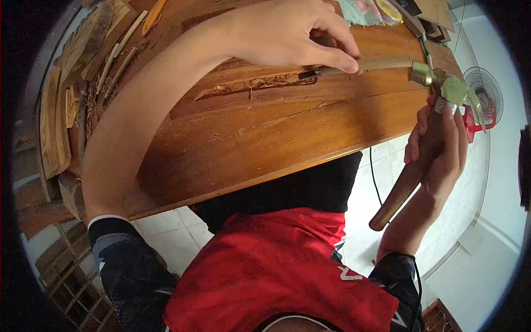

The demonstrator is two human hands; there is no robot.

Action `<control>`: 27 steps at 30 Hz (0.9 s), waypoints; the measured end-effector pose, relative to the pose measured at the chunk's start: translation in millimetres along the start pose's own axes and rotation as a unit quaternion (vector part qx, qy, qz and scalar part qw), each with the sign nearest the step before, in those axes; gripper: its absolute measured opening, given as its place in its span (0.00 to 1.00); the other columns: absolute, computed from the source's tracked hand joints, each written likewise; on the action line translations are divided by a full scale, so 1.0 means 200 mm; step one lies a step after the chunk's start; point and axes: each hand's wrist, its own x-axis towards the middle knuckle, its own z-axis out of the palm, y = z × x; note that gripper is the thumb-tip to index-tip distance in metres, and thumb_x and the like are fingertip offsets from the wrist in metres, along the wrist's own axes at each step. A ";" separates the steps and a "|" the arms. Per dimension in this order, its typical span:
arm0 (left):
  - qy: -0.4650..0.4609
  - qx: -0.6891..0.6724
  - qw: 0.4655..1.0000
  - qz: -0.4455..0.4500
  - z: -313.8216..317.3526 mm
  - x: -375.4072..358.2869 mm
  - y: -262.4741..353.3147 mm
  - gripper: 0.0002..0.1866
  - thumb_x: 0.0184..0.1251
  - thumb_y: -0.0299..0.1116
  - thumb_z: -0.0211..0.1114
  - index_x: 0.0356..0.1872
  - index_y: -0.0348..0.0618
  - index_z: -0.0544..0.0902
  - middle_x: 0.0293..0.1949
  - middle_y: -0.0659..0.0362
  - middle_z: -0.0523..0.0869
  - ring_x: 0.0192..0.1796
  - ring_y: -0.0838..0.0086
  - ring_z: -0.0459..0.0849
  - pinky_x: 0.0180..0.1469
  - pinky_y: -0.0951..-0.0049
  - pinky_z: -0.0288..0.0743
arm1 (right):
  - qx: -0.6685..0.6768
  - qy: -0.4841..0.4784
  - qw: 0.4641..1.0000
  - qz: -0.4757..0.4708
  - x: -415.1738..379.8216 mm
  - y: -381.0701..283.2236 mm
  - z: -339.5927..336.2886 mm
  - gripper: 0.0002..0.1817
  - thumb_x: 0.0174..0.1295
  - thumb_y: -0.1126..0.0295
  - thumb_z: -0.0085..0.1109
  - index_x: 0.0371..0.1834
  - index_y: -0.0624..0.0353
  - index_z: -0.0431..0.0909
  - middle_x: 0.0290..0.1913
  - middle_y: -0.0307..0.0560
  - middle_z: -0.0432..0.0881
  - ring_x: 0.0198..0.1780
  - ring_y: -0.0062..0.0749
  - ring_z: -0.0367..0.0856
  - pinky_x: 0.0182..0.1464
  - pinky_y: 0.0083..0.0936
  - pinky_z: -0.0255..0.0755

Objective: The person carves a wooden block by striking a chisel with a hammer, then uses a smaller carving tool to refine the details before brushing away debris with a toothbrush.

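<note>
My left hand point(326, 47) is closed around a chisel point(381, 65), which lies at a low slant with its dark blade end over a rough, chipped groove point(249, 86) cut in a brown wooden board point(326, 92). In my right hand point(442, 144) is a claw hammer point(406, 185), gripped high on its wooden handle just below the head. The hammer's face is right at the butt of the chisel handle, and its claw points away to the right. Wood shavings lie along the groove.
Wood offcuts and thin sticks point(119, 61) crowd the table's left end, near an orange tool point(154, 16). A roll of tape point(389, 11) sits at the back right on a pale cloth point(359, 12). Beyond the table's right end stands a fan point(482, 88).
</note>
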 end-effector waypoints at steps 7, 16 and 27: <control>-0.022 0.032 0.998 -0.040 0.01 0.02 -0.03 0.18 0.74 0.43 0.70 0.49 0.36 0.91 0.45 0.53 0.91 0.46 0.66 0.81 0.52 0.62 0.77 | -0.048 0.044 0.998 -0.007 0.03 -0.03 0.00 0.25 0.82 0.54 0.48 0.58 0.70 0.75 0.28 0.42 0.72 0.14 0.19 0.67 0.15 0.17 0.59; -0.005 0.027 0.999 -0.043 0.03 0.02 -0.02 0.16 0.73 0.42 0.71 0.48 0.38 0.92 0.34 0.57 0.86 0.42 0.69 0.78 0.47 0.65 0.74 | -0.077 0.083 0.994 0.002 0.04 -0.02 0.02 0.23 0.80 0.55 0.52 0.56 0.68 0.78 0.28 0.40 0.75 0.14 0.17 0.66 0.16 0.16 0.58; 0.007 0.041 0.998 -0.044 0.03 0.00 -0.01 0.15 0.70 0.41 0.74 0.46 0.38 0.92 0.34 0.58 0.86 0.40 0.71 0.78 0.44 0.66 0.75 | -0.082 0.073 0.993 0.032 0.05 0.01 0.03 0.22 0.80 0.54 0.53 0.55 0.66 0.78 0.28 0.40 0.75 0.14 0.16 0.67 0.14 0.16 0.55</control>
